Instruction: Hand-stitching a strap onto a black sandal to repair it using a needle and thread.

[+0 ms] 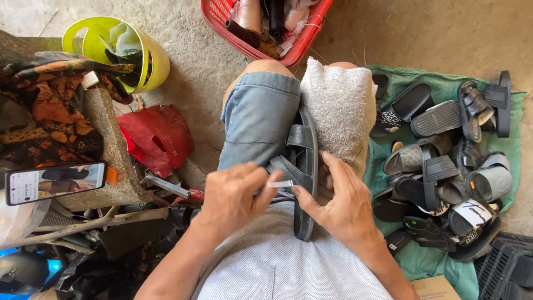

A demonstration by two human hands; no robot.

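The sandal (302, 166) lay lengthwise between both hands, pointing away. The left hand (233, 197) pinched a pale strip (280, 184); the right hand (341, 203) pressed the sandal.

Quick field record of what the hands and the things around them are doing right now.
left hand: pinches a small pale strip against the sandal strap
right hand: steadies the black sandal on the lap
towel: white, over the right knee, beside the sandal
pile: sandals on a green cloth, to the right
basket: red, ahead of the knees
phone: on a stone ledge, left
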